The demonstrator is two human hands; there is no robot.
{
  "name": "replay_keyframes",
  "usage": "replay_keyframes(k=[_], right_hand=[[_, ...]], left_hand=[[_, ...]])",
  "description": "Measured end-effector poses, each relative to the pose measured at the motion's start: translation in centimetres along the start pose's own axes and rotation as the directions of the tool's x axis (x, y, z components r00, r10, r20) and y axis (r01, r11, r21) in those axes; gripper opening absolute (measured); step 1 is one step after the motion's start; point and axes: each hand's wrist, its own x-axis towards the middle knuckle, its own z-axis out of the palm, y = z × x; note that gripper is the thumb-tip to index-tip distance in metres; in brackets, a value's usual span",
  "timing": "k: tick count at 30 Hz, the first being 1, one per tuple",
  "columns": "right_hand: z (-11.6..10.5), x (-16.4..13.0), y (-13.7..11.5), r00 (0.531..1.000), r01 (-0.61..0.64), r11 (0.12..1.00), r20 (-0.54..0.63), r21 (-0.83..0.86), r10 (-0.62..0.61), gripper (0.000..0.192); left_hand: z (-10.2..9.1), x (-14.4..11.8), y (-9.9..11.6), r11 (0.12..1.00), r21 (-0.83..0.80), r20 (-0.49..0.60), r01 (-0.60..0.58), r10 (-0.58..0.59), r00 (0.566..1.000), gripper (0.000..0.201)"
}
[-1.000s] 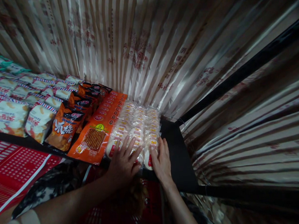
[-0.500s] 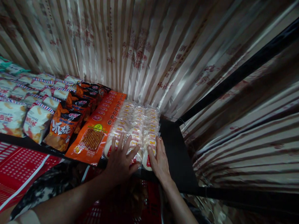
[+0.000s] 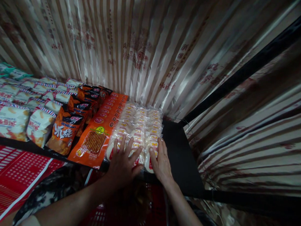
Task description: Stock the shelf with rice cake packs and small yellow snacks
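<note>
Both hands, the left hand [image 3: 124, 161] and right hand [image 3: 162, 160], lie open and flat on the clear packs of round cakes [image 3: 138, 130], already lined up on the shelf [image 3: 179, 158], with bare room at 3 o'clock.

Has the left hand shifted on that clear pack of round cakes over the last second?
No. The left hand lies flat on the clear cake pack, same spot beside the orange packet.

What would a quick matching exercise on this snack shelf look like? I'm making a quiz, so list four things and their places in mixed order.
Things:
1. left hand
2. right hand
3. flat orange packs
4. white striped bags

Places:
A. far left of the shelf
B. right edge of the clear packs
C. just left of the clear packs
D. spread on the clear packs' near end

Pairs: 1-D, 2-B, 3-C, 4-A
</note>
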Motion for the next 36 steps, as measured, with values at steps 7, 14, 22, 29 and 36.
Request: replay_keyframes(k=[7,14,22,29,36], right_hand=[[0.1,0.0,0.0,1.0,-0.013,1.0,0.004,-0.013,0.013,0.069],[-0.3,0.1,-0.1,1.0,-0.004,1.0,0.006,0.017,0.004,0.067],[-0.4,0.1,-0.1,0.999,-0.034,0.998,-0.01,0.046,0.035,0.067],[-0.6,0.2,0.5,0.993,-0.096,0.992,-0.059,0.086,0.102,0.07],[-1.1,0.7,0.2,0.976,-0.199,0.969,-0.063,0.144,0.21,0.079]], left_hand=[[0.0,0.1,0.1,1.0,-0.004,-0.003,0.002,-0.002,1.0,0.059],[-0.3,0.3,0.2,1.0,-0.024,0.003,0.013,-0.013,1.0,0.058],[-0.2,0.0,0.0,1.0,-0.023,-0.01,0.005,-0.005,1.0,0.062],[-0.8,0.1,-0.1,0.999,-0.028,-0.024,-0.028,0.027,0.999,0.059],[-2.5,1.8,-1.8,0.999,-0.011,-0.035,-0.031,0.031,0.999,0.053]])
